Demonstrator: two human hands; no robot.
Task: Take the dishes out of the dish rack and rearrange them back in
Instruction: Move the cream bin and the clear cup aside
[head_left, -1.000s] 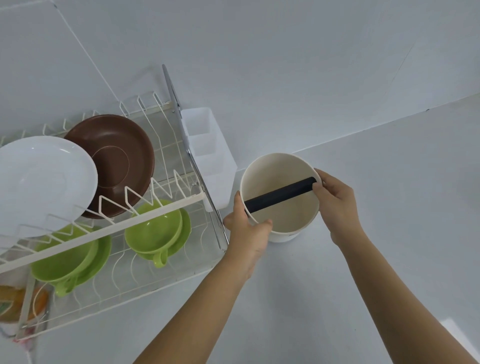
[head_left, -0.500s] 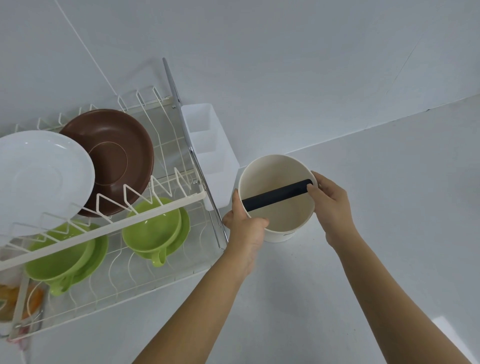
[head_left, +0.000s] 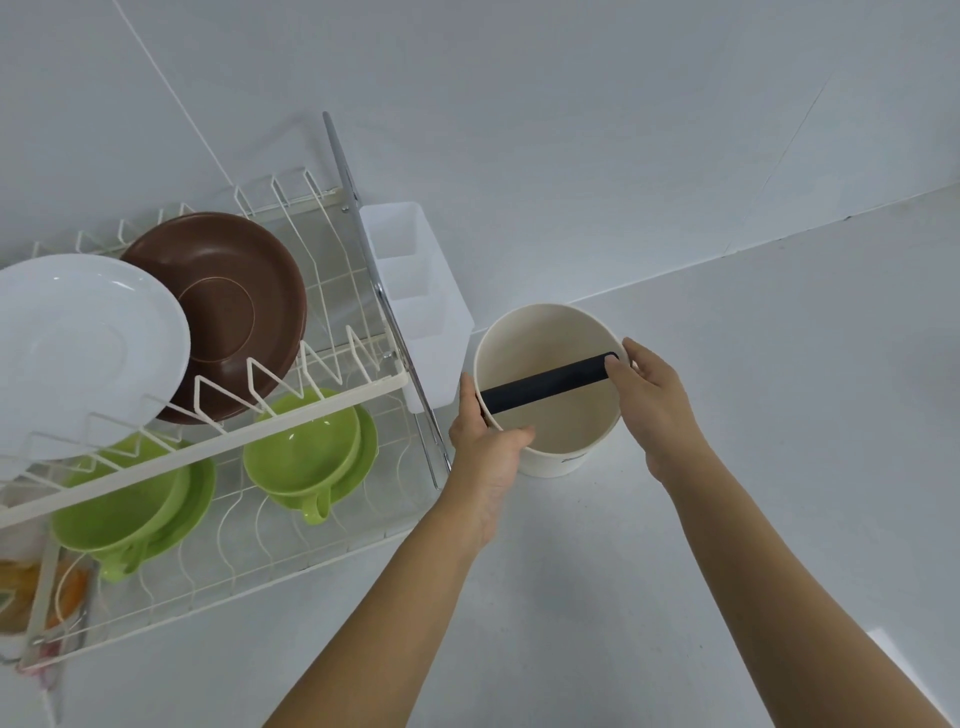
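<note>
Plenty of open counter (head_left: 753, 415) right of the dish rack (head_left: 218, 587). Cream bucket (head_left: 550, 436) (both hands on it) crowds the rack's right end, just beside the white caddy (head_left: 421, 312).

Bright, even, kinda flat light all over, only soft faint shadows on the tabletop (head_left: 779, 415). Small glare spots on the white plate (head_left: 88, 353). Wide-angle lens bends the edges, focus is sharp enough
</note>
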